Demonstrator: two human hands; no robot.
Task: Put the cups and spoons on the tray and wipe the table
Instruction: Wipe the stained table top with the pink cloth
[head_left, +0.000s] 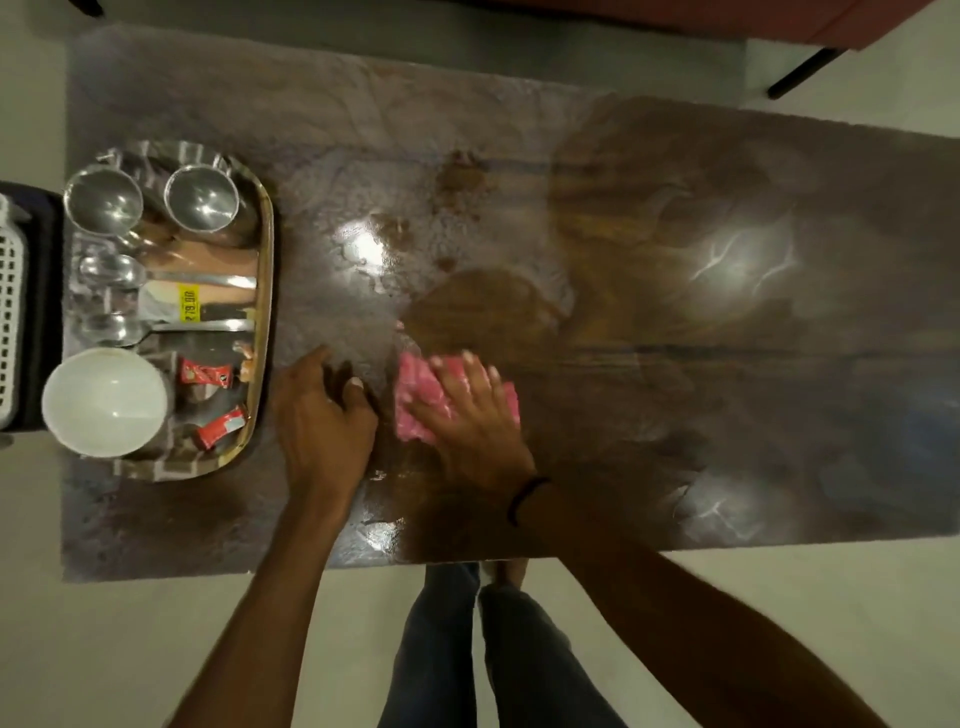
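The collecting part of the task is being judged as done: both steel cups (103, 201) (201, 197) are being carried upright at the far end of the tray (267, 270), and the two spoons (111, 271) (117, 328) are being held flat across its middle, with nothing of the kind being seen loose on the table (675, 338). A white bowl (104, 402) and two red sachets (205, 371) (218, 427) are also being kept on the tray, which is being left at the table's left end. The wiping is being taken as under way. A pink cloth (415, 400) is being pressed flat against the table, near its front edge and just right of the tray, by the right hand (467, 415); the fingers are being spread straight over it and nothing is being gripped. The left hand (322, 410) is being rested on the table between tray and cloth, with its fingers loosely bent and nothing being held. The right half of the table is being shown dark and glossy, so it is being read as wiped, while a grey haze (311, 156) and brown blotches (460, 174) are being shown over the left and far parts. That stretch, and perhaps the patch under the tray, is being judged as left to do.
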